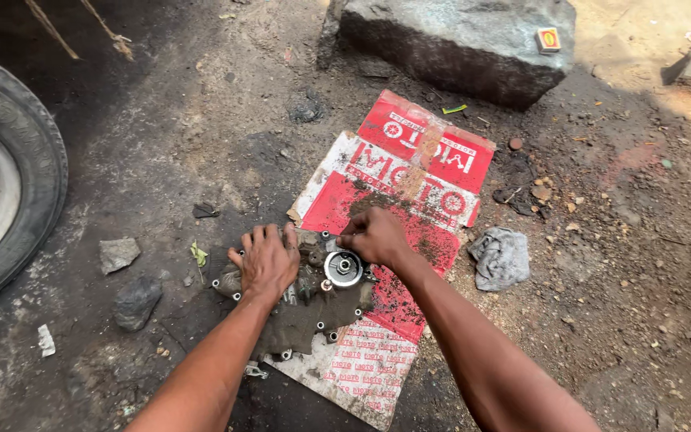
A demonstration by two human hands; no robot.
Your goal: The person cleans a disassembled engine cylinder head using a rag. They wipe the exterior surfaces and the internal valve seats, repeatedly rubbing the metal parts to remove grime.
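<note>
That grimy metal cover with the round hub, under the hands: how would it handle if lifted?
The dirt-caked grey metal engine cover looks like a rigid casting, so probably stiff and heavy for its size. Its grimy film suggests a slippery grip. Flat on the red and white cardboard sheet, pinned by the left hand, it seems unlikely to roll.

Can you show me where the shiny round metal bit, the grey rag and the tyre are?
Shiny round part [343,267], head view: on its bright rim, beside the right hand.
Rag [501,258], head view: middle of the crumpled cloth.
Tyre [29,164], head view: on the black tread.
</note>
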